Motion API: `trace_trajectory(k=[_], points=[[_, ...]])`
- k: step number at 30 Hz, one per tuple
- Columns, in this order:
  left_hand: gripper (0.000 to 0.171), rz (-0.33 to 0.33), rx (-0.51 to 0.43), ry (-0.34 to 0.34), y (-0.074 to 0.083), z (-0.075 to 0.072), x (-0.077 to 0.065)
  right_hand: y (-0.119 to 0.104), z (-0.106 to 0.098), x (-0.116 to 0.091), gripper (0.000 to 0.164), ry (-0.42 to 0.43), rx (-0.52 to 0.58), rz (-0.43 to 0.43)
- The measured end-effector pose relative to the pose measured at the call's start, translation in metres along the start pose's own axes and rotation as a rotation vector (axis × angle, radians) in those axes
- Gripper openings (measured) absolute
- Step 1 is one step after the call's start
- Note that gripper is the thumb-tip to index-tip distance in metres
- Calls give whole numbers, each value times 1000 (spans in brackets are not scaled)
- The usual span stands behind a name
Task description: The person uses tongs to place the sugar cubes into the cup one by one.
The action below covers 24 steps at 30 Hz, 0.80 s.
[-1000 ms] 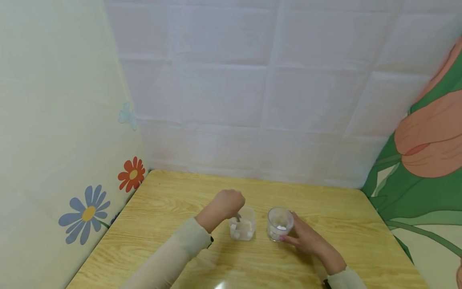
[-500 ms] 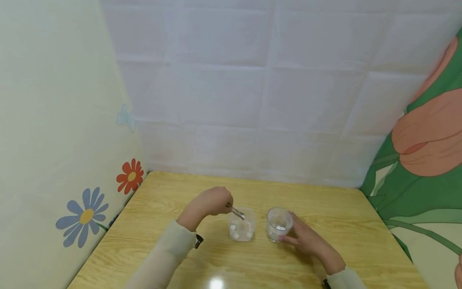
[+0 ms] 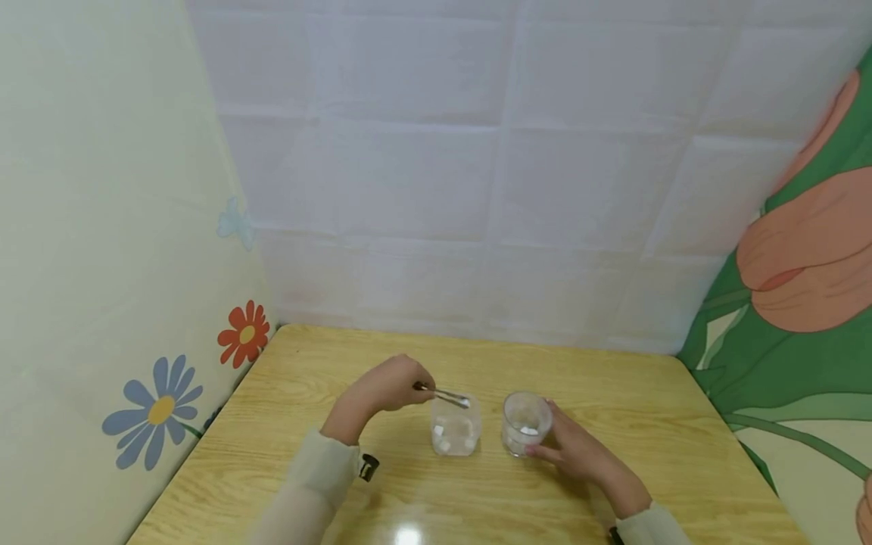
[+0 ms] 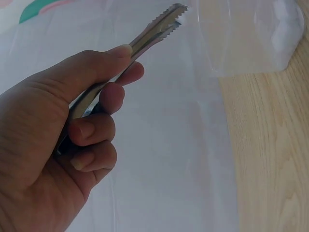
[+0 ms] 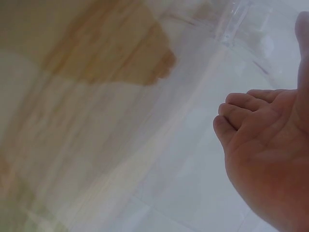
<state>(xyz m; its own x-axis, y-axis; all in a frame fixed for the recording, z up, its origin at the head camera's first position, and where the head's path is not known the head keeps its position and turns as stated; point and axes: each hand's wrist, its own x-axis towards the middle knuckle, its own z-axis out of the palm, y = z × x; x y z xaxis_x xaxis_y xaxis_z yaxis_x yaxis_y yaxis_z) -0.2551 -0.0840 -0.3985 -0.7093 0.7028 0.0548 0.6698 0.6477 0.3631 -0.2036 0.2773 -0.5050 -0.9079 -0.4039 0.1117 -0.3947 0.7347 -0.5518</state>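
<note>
My left hand [image 3: 391, 384] pinches small metal tongs [image 3: 443, 395], their tips hanging over the back of a square clear container [image 3: 455, 450]. Up close in the left wrist view, the thumb and curled fingers wrap the tongs [image 4: 157, 31], whose serrated tips lie near each other; a pale spot shows at the tips in the head view. Several small white cubes [image 3: 439, 431] lie in the container. Just right of it stands a clear glass cup [image 3: 509, 437] with white pieces [image 3: 528, 431] in it. My right hand [image 3: 575, 446] holds the cup from the right, thumb in front.
Both containers rest on a light wood-grain table [image 3: 354, 484]. A pale cloth backdrop [image 3: 422, 189] rises behind its far edge. Flower-printed cloth [image 3: 160, 409] hangs at the left, and a large tulip print [image 3: 811, 257] at the right.
My left hand has drawn back leftward and lifted the tongs from inside the square container to over its back rim. My right hand and the glass cup stay in place.
</note>
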Motion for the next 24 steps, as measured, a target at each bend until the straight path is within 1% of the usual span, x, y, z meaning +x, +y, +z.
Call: trace_trajectory(k=[3,7,12,16,21,24], points=[[19,16,-17,13,1,2,0,0,0,0,90,3,-4,-12],[16,37,-27,31,3,2,3,0,0,0,89,7,-9,-17],[13,34,-46,36,7,2,8,0,0,0,89,7,-16,-11],[15,30,-57,40,12,2,12,0,0,0,89,3,-5,-9],[16,42,-61,52,17,2,17,0,1,0,89,-9,16,-3],[17,41,-65,52,21,2,19,1,1,0,89,-4,9,-15]])
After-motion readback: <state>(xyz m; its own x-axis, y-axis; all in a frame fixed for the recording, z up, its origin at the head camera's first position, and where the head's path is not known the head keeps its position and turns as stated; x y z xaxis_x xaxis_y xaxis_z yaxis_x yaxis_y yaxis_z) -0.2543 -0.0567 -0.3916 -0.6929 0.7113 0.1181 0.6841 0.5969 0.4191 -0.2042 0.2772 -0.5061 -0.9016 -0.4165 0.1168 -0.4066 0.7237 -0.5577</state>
